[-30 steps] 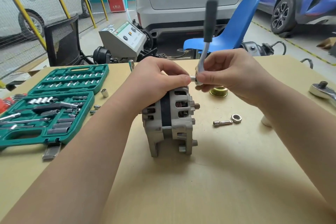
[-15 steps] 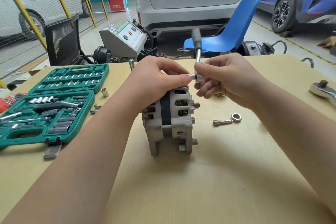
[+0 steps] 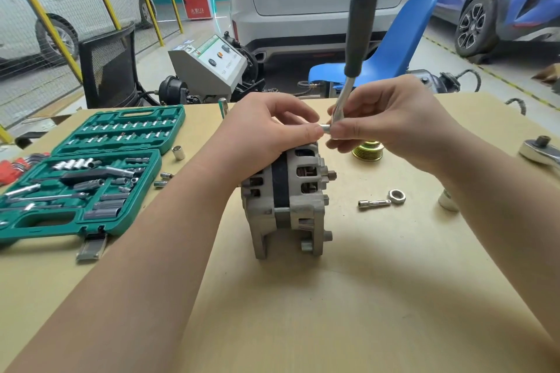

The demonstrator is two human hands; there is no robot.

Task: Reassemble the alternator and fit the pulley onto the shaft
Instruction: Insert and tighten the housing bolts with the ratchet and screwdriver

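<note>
1. tan workbench (image 3: 378, 297), cars behind.
2. green socket case (image 3: 81, 179), left of frame, lid back.
3. left hand (image 3: 266, 133) curled over alternator (image 3: 288, 200), centre.
4. right hand (image 3: 391, 127) pinching ratchet (image 3: 353, 63), handle up.
5. pulley (image 3: 368, 151) on bench, right of alternator.

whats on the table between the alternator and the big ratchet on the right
In the head view, between the alternator and the ratchet lie an extension bar, a nut and a white object; the pulley sits farther back.
</note>
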